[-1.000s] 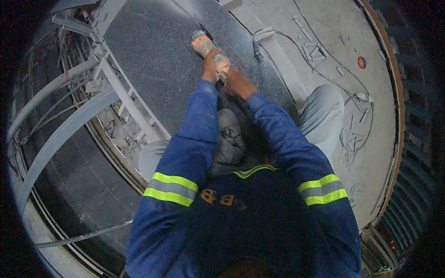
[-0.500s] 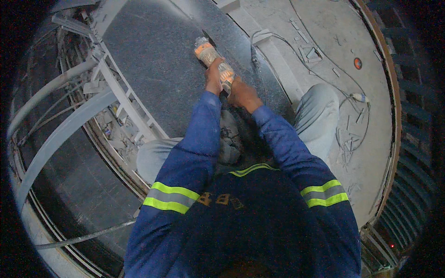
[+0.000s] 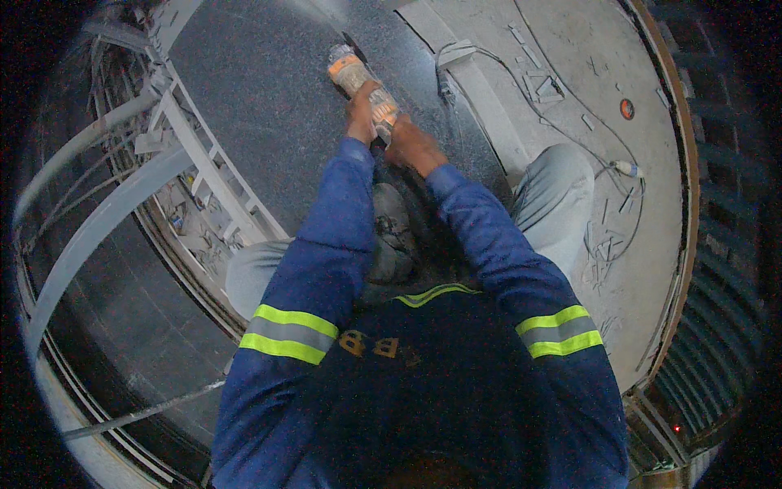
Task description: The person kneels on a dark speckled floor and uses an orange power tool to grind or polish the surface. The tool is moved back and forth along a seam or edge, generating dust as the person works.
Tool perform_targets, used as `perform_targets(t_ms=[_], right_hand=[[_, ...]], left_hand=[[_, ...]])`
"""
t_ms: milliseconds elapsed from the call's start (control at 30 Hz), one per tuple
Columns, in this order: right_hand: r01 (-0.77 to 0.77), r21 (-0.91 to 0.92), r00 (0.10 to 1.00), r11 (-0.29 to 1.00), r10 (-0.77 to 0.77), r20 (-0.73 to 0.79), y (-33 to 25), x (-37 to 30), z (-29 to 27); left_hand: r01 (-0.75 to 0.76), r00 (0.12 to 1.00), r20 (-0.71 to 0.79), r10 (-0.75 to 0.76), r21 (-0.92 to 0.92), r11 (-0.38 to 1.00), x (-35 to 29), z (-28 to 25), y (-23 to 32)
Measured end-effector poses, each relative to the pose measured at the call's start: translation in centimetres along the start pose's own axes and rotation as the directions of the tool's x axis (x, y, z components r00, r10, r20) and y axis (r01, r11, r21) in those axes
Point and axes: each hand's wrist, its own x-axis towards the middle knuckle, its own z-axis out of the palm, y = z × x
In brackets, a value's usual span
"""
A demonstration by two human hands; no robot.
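Observation:
A dusty orange-and-grey angle grinder (image 3: 352, 73) is held in both my hands over a dark speckled slab (image 3: 252, 98). My left hand (image 3: 361, 114) wraps round the middle of its body. Behind it, my right hand (image 3: 414, 147) is closed round the rear end, hiding much of it. The grinder's dark disc (image 3: 355, 47) stands edge-on at the right of its head, at the slab's surface; how deep it sits I cannot tell. Pale dust (image 3: 314, 11) streaks away beyond the head.
A white metal frame (image 3: 199, 155) runs along the slab's left side, beside thick curved hoses (image 3: 90, 220) and rubble (image 3: 191, 220). To the right, a cable (image 3: 521, 90) with a connector (image 3: 627, 169) crosses the dusty floor among stone offcuts (image 3: 544, 88). An orange disc (image 3: 626, 109) lies there.
Both hands have pushed the grinder a little farther away and slightly left over the slab, still gripping it. The whole view has shifted slightly too.

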Motion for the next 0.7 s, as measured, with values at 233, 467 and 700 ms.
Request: perform_targets(t_ms=[233, 467, 700], right_hand=[[-0.048, 0.002, 0.999, 0.999, 0.048, -0.002, 0.9, -1.8, 0.5], [0.159, 0.067, 0.986, 0.985, -0.155, -0.068, 1.2, -1.4, 0.6], [0.100, 0.033, 0.993, 0.994, -0.097, -0.070, 0.9, 1.3, 1.6]], left_hand=[[-0.046, 0.994, -0.103, 0.048, 0.024, 0.999, -3.2, 1.3, -1.0], [0.014, 1.000, -0.025, -0.015, -0.019, 1.000, -2.1, 0.7, -0.4], [0.035, 0.999, -0.005, -0.035, 0.024, 0.999, 0.6, -0.6, 0.6]])
